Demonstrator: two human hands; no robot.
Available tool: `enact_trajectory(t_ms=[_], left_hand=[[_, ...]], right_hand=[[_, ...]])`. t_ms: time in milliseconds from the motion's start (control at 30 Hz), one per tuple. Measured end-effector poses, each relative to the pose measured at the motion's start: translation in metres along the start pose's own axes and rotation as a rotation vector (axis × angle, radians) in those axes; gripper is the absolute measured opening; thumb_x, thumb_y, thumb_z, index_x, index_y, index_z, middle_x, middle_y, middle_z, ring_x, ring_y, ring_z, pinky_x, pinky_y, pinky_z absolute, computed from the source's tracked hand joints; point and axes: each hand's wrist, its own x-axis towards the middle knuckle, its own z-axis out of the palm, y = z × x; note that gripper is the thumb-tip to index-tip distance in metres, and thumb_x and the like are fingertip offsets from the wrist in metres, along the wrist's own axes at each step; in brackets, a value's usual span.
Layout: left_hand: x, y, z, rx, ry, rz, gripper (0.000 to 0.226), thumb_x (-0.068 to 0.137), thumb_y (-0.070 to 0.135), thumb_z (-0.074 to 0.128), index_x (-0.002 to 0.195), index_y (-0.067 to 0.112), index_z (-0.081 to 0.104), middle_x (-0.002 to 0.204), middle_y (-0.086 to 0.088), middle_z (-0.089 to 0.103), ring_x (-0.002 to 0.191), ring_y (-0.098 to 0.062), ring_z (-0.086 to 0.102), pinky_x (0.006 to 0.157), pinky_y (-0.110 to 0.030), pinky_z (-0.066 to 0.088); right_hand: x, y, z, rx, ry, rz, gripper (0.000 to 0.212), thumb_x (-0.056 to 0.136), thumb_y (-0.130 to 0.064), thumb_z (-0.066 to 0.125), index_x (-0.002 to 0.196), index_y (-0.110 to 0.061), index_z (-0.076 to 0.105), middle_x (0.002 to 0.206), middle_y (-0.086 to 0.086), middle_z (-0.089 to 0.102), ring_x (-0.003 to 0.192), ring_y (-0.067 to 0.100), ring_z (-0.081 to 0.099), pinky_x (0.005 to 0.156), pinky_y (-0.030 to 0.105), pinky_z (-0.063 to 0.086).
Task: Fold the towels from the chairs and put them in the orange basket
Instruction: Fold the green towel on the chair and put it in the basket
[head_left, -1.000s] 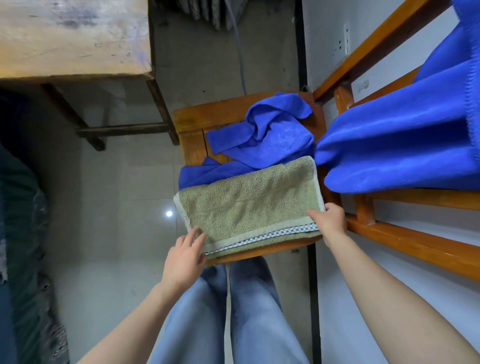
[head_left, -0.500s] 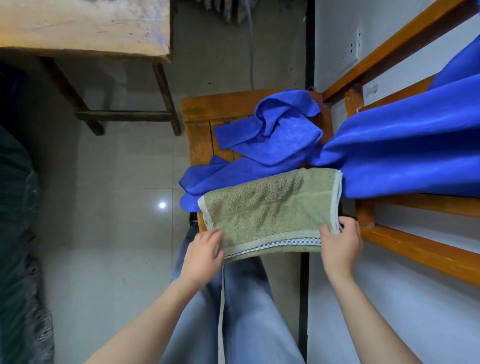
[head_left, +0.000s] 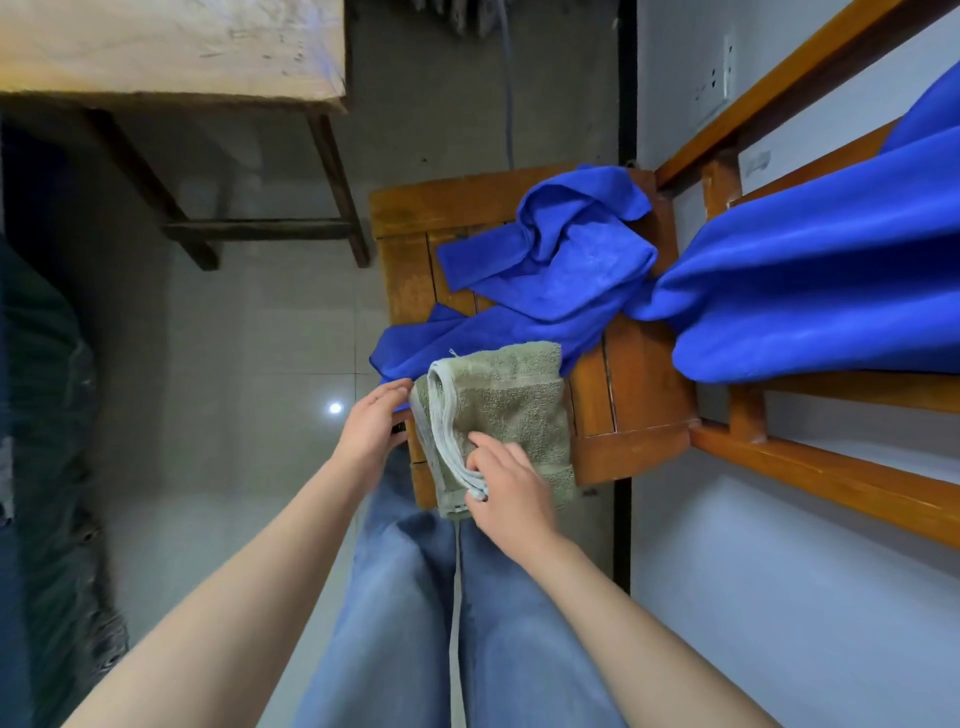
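Green towel (head_left: 511, 410) folded into a narrow packet, lying on the front left corner of the wooden chair (head_left: 641, 400) seat, its near end hanging over the seat's front edge. Right hand (head_left: 511, 491) on top of the packet, one of the fingers (head_left: 488, 448) stretched flat across the terry, thumb and the rest curled round the stacked pale hems at the near left corner and pinching them together. Left hand (head_left: 370, 427) just beside the packet's left side, fingers (head_left: 396, 389) straight and relaxed, tips touching the folded left edge of the towel, grasping nothing. Behind the green towel, farther back on the same seat, a crumpled blue towel (head_left: 561, 260), one flap reaching to the seat's left edge and touching the far end of the green packet. To the right, a large blue cloth (head_left: 810, 291) draped over the orange-brown wooden rails (head_left: 831, 467), meeting the crumpled blue towel near the seat's right side; cannot tell whether one piece or two. Below the hands, two legs in blue jeans (head_left: 415, 623). Grey tiled floor (head_left: 249, 364) to the left of the chair, with a small bright reflection near the left hand. Worn wooden table (head_left: 171, 47) at the upper left, well apart from the chair.
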Motion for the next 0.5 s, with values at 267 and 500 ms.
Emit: enact_trajectory(t_ms=[267, 500], left_hand=[[-0.005, -0.005, -0.004, -0.127, -0.027, -0.009, 0.026, 0.097, 0.026, 0.038, 0.091, 0.021, 0.062, 0.095, 0.006, 0.065, 0.087, -0.014, 0.057, 0.076, -0.028, 0.040], [-0.011, -0.021, 0.002, 0.430, 0.077, 0.224, 0.045, 0.095, 0.030, 0.045, 0.136, 0.012, 0.041, 0.128, -0.009, 0.052, 0.106, -0.019, 0.052, 0.090, -0.029, 0.039]], right_hand=[[0.011, -0.003, 0.000, -0.199, -0.244, -0.081, 0.030, 0.088, -0.018, 0.054, 0.116, -0.007, 0.050, 0.147, 0.000, 0.036, 0.125, 0.029, 0.037, 0.093, 0.040, 0.039], [0.010, 0.011, 0.016, -0.207, -0.351, -0.071, 0.047, 0.094, -0.027, 0.043, 0.139, -0.016, 0.041, 0.155, 0.005, 0.023, 0.138, 0.020, 0.029, 0.110, 0.040, 0.031]])
